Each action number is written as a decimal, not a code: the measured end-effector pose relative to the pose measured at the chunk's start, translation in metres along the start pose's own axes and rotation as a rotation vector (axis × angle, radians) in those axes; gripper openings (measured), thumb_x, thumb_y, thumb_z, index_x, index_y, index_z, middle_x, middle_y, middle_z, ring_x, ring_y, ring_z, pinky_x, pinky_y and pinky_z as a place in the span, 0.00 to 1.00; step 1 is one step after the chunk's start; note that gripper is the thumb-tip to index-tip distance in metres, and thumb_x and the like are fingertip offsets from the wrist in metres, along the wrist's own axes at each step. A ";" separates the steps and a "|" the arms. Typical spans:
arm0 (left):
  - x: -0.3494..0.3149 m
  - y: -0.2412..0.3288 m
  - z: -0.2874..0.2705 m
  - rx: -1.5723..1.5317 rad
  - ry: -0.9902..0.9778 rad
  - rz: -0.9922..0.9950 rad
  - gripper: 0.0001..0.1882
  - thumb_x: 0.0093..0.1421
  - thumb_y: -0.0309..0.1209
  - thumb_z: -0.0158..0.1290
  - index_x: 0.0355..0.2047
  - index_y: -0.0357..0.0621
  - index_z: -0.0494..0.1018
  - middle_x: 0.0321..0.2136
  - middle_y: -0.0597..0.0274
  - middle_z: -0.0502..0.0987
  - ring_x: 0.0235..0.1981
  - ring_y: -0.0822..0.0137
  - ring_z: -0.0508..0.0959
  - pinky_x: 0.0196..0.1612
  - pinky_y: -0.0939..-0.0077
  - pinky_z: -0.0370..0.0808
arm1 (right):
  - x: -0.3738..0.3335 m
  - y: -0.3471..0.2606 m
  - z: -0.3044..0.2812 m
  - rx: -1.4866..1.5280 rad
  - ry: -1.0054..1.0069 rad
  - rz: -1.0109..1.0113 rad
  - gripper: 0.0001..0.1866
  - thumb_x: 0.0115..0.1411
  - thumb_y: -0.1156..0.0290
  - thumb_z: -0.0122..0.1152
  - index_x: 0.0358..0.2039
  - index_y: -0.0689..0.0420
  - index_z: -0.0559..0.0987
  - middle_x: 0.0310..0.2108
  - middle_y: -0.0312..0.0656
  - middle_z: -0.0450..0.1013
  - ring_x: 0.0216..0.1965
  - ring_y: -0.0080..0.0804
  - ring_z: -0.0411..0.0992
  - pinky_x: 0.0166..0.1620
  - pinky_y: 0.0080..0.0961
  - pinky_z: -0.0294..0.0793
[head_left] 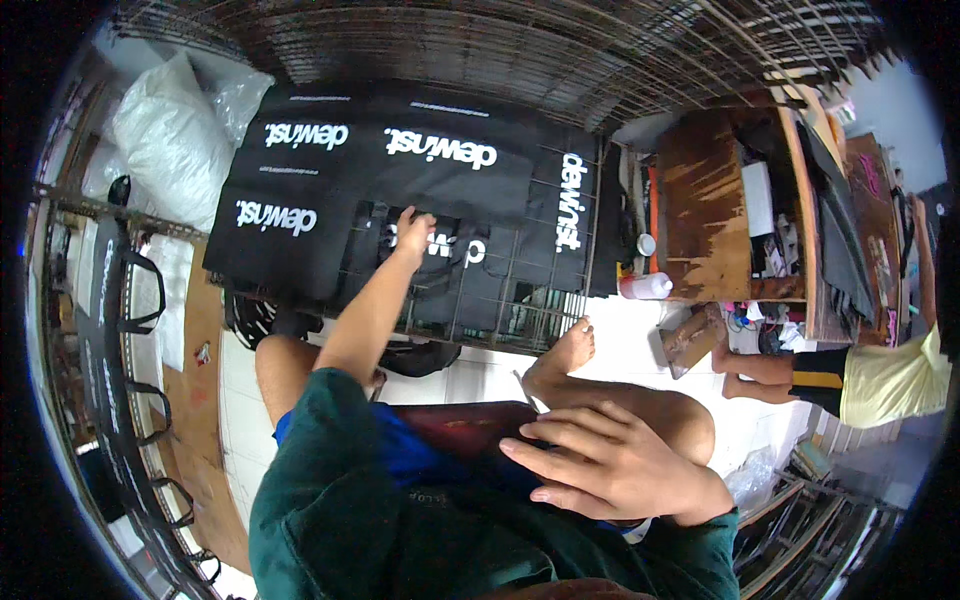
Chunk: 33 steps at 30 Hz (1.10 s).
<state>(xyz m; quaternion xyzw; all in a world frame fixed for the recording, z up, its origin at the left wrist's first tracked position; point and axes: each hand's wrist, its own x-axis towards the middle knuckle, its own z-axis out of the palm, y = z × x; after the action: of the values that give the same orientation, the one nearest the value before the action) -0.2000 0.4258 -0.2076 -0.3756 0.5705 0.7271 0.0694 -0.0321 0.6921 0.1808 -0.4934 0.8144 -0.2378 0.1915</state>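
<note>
- The left hand point(413, 236) reaches forward, its fingers flat on a black bag point(440, 262) with white lettering; whether they pinch the cloth cannot be told.
- That bag lies on top of other black bags point(340, 170) spread across a wire rack point(520, 290), well ahead of the person's knees.
- The right hand point(610, 462) rests open, fingers spread and empty, on the right thigh beside a dark red board point(470, 425) on the lap.
- The person sits with bare legs, the right foot point(570, 350) set on the white tiled floor point(620, 340) near the rack's edge.
- More wire mesh point(560, 50) arches over the top of the view.
- White stuffed plastic sacks point(170, 140) are piled at upper left.
- At far left a rail point(120, 330) carries hanging black bags with loop handles.
- To the right stands a worn wooden cabinet point(710, 210), with a white bottle point(648, 286) lying at its foot.
- Another person in a yellow shirt point(890, 380) sits at far right.
</note>
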 end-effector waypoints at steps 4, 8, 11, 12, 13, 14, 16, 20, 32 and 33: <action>-0.054 0.031 -0.046 0.384 -0.433 0.119 0.32 0.51 0.26 0.52 0.58 0.44 0.58 0.34 0.64 0.74 0.33 0.74 0.72 0.33 0.79 0.68 | -0.011 -0.007 0.005 -0.024 0.087 -0.039 0.30 0.57 0.58 0.55 0.59 0.49 0.63 0.41 0.40 0.68 0.43 0.34 0.68 0.44 0.30 0.66; -0.122 0.095 -0.114 0.695 -0.644 0.271 0.30 0.52 0.23 0.54 0.56 0.40 0.60 0.38 0.57 0.73 0.38 0.67 0.74 0.44 0.74 0.71 | -0.020 0.001 0.010 0.018 0.130 -0.081 0.30 0.56 0.60 0.54 0.60 0.51 0.61 0.41 0.41 0.67 0.41 0.36 0.67 0.46 0.33 0.65; -0.193 0.146 -0.154 0.751 -0.617 0.264 0.33 0.48 0.16 0.53 0.56 0.41 0.60 0.37 0.58 0.72 0.38 0.67 0.74 0.45 0.74 0.71 | -0.027 0.003 0.014 0.034 0.176 -0.097 0.31 0.56 0.60 0.54 0.60 0.52 0.60 0.41 0.41 0.66 0.42 0.37 0.67 0.46 0.35 0.65; -0.215 0.158 -0.164 0.819 -0.553 0.211 0.32 0.48 0.15 0.52 0.56 0.40 0.60 0.37 0.57 0.72 0.37 0.67 0.74 0.42 0.76 0.72 | -0.027 0.004 0.017 0.043 0.191 -0.112 0.32 0.55 0.60 0.55 0.60 0.52 0.60 0.41 0.41 0.66 0.42 0.38 0.67 0.45 0.35 0.65; -0.235 0.167 -0.180 0.859 -0.542 0.204 0.32 0.48 0.14 0.51 0.56 0.39 0.59 0.37 0.56 0.72 0.37 0.67 0.74 0.41 0.76 0.73 | -0.028 0.003 0.019 0.053 0.208 -0.125 0.32 0.55 0.60 0.55 0.60 0.52 0.60 0.40 0.41 0.66 0.43 0.38 0.66 0.45 0.35 0.65; -0.252 0.172 -0.200 0.905 -0.517 0.197 0.33 0.47 0.13 0.50 0.55 0.39 0.59 0.37 0.55 0.72 0.37 0.66 0.75 0.39 0.76 0.74 | -0.030 0.002 0.018 0.041 0.196 -0.128 0.32 0.55 0.60 0.55 0.59 0.52 0.60 0.40 0.41 0.67 0.43 0.39 0.66 0.45 0.36 0.65; -0.274 0.153 -0.257 0.860 -0.446 0.249 0.33 0.47 0.10 0.50 0.55 0.39 0.58 0.37 0.55 0.72 0.36 0.66 0.75 0.37 0.73 0.76 | -0.031 -0.004 0.018 0.015 0.154 -0.134 0.32 0.55 0.60 0.55 0.59 0.52 0.60 0.40 0.42 0.67 0.43 0.39 0.67 0.46 0.37 0.65; -0.352 0.130 -0.282 0.637 -0.443 0.048 0.34 0.46 0.12 0.54 0.55 0.38 0.58 0.38 0.55 0.72 0.36 0.66 0.75 0.38 0.71 0.76 | -0.038 -0.004 0.019 0.033 0.184 -0.131 0.32 0.54 0.60 0.55 0.59 0.52 0.61 0.41 0.44 0.67 0.45 0.41 0.67 0.47 0.39 0.65; -0.415 0.015 -0.219 0.674 -0.534 0.200 0.33 0.58 0.22 0.51 0.62 0.48 0.51 0.50 0.54 0.68 0.45 0.61 0.73 0.45 0.75 0.73 | -0.050 -0.002 0.017 0.011 0.160 -0.058 0.32 0.54 0.62 0.55 0.60 0.53 0.61 0.37 0.46 0.68 0.42 0.41 0.68 0.43 0.37 0.66; -0.416 0.019 -0.197 0.686 -0.497 0.302 0.32 0.54 0.23 0.54 0.58 0.44 0.56 0.46 0.54 0.70 0.42 0.63 0.74 0.43 0.74 0.73 | -0.050 -0.002 0.016 0.020 0.160 -0.054 0.32 0.54 0.62 0.56 0.60 0.53 0.61 0.37 0.46 0.68 0.42 0.42 0.68 0.43 0.37 0.66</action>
<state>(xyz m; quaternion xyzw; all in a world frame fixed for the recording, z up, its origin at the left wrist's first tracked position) 0.1765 0.3822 0.0536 -0.0575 0.7931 0.5658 0.2181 0.0005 0.7326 0.1729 -0.4927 0.8110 -0.2897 0.1245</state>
